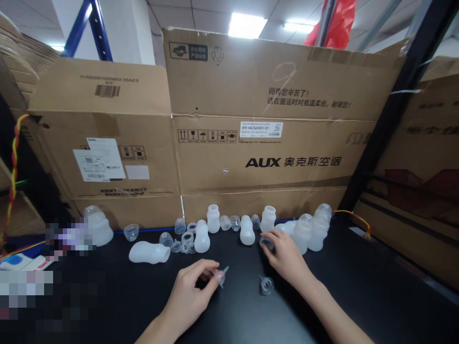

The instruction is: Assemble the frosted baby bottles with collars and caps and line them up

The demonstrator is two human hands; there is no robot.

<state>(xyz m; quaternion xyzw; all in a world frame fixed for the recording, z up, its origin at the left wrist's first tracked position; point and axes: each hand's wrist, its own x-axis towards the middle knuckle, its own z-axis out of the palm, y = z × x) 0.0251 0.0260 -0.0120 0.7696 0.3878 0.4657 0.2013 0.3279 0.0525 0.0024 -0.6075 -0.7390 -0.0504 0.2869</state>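
Note:
My left hand (195,284), low in the middle of the head view, is closed, pinching a small clear bottle nipple (220,275) between thumb and fingers. Farther back, my right hand (287,253) is closed on a clear bottle collar (266,243), its fingers partly covering it. Between my hands on the black table lies another clear piece, a collar with a pointed tip (266,285). Just behind my right hand stand an upright frosted bottle (268,220) and capped bottles (303,234). A frosted bottle (247,231) leans left of it.
Bottles and clear caps (180,226) line the back of the black table (229,315). One bottle (148,252) lies on its side at left, near a clear cup (131,232). Large cardboard panels (215,162) wall off the back. Dark posts stand at both sides.

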